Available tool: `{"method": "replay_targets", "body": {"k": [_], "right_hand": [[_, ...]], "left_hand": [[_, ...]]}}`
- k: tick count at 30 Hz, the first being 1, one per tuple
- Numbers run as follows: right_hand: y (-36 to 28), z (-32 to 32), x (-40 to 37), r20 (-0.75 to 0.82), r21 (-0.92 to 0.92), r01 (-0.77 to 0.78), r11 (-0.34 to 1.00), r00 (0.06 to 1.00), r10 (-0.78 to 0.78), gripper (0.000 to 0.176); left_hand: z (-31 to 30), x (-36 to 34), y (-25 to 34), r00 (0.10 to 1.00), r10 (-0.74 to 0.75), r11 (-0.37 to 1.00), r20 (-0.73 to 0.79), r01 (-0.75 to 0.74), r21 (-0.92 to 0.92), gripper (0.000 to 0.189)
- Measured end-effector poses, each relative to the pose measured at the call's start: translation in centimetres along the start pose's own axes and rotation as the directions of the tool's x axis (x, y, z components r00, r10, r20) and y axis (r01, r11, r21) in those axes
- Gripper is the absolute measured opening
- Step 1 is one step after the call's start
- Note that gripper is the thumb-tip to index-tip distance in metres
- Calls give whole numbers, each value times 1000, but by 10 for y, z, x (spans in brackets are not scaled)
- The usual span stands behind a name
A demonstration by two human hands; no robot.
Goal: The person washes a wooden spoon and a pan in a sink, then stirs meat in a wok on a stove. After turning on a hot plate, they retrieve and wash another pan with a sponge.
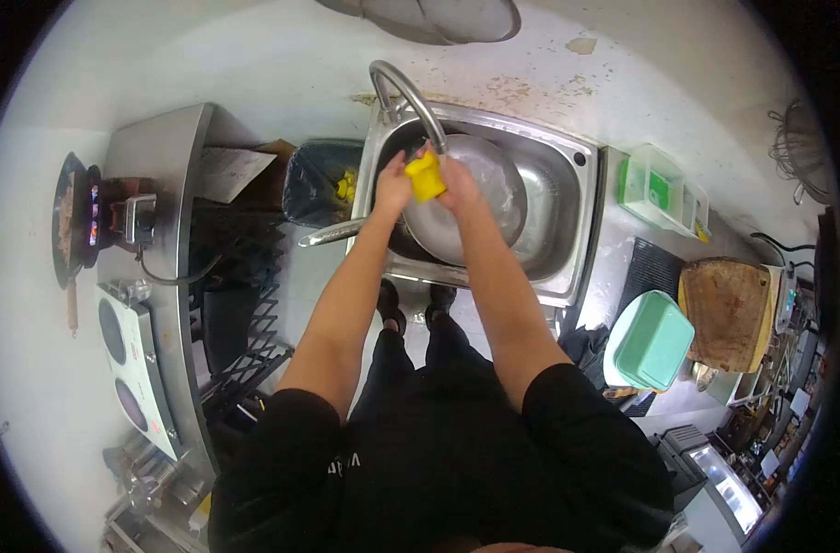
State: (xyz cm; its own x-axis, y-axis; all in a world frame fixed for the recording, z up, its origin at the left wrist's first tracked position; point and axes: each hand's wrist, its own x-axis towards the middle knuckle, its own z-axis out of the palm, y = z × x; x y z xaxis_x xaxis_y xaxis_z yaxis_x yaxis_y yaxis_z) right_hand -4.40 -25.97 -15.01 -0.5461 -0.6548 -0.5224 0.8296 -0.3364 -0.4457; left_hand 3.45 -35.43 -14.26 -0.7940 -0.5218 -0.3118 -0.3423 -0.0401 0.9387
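A yellow sponge (425, 177) is held between my two hands beneath the spout of the curved faucet (411, 89). My right hand (458, 182) grips its right side, and my left hand (394, 186) closes on it from the left, fingertips partly hidden. Under them, a large round metal pan (498, 198) lies in the steel sink (561, 244), wet inside. A metal handle (332, 232) juts over the sink's left rim; where it joins is hidden behind my left forearm.
Left of the sink stands a lined bin (314, 189) with yellow scraps. Farther left, a pan (68, 217) sits over a lit burner near a two-plate cooktop (134, 364). At right are a green tub (655, 341), cutting boards (726, 311) and a clear container (655, 192).
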Motion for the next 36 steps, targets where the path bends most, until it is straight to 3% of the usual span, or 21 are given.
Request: {"method": "replay_targets", "body": {"k": [1,3,4,5,10,13,14,16,17,18,19,21,23,25,26,27,29,31,32,34,36], "right_hand": [[-1,4,-6,-5,-3,12,1000,1000,-12,19],[9,22,-26,-102,-157,129,979,984,-146,25],[20,20,-19,-152,-2,194,981,970,-192,20],[26,16,-16,-154,-5,199,980,968,-198,20],[15,23,-40,-379,-56,290,955,879,-290,26],[12,-20,0,-290,3,309,951,911,-295,38],[22,-48,32,-206,176,353,919,926,-317,37],[12,-47,28,-128,350,380,856,925,-359,36],[-8,-6,-8,-76,117,219,969,975,-211,41],[-17,19,-33,-63,-132,36,991,997,-44,46],[-12,22,-38,-64,-135,36,990,997,-45,46],[6,29,-41,-244,-605,80,792,929,-280,54],[-9,13,-29,-181,-650,168,741,913,-365,51],[-23,1,-25,-220,-109,90,990,969,-112,61],[-29,3,-36,-208,-107,78,991,973,-99,61],[-38,13,-54,-79,-11,5,1000,997,-6,59],[-39,18,-66,67,80,-84,993,995,79,58],[-33,16,-64,103,181,5,984,994,-24,46],[-37,27,-68,64,202,-14,979,998,1,36],[-25,14,-48,51,37,33,999,998,-34,35],[-14,2,-32,35,-132,80,988,997,-76,34]], "left_hand": [[5,1,9,1000,7,1000,10,-7,-5,47],[14,-4,34,955,-287,837,-73,213,-504,46],[24,-10,38,991,-81,971,-111,54,-234,50],[35,14,-12,946,312,879,-86,-253,405,48],[44,12,61,940,-287,920,182,218,325,56],[71,5,56,966,-217,939,138,168,300,56],[90,9,15,996,87,938,-27,-72,340,58],[102,-1,20,975,70,914,-210,22,406,61],[104,-3,25,914,66,883,-400,133,450,65],[57,15,31,956,-275,959,100,280,-44,63],[44,31,25,907,-407,785,110,409,-466,47],[34,10,60,867,-475,744,153,488,-456,41],[52,-1,46,936,-323,888,137,350,-298,34],[45,-15,41,930,-235,810,281,348,-472,34],[28,-23,38,962,-13,989,272,52,-135,37],[9,-28,35,921,185,938,342,-269,218,42],[-34,-31,47,796,511,581,324,-597,553,56],[-78,-24,58,633,436,167,640,-756,633,59],[-86,-22,64,635,433,165,639,-753,637,59],[-93,-18,71,435,73,-156,897,-884,441,67],[-84,-9,71,374,-2,-136,927,-919,371,68]]}}
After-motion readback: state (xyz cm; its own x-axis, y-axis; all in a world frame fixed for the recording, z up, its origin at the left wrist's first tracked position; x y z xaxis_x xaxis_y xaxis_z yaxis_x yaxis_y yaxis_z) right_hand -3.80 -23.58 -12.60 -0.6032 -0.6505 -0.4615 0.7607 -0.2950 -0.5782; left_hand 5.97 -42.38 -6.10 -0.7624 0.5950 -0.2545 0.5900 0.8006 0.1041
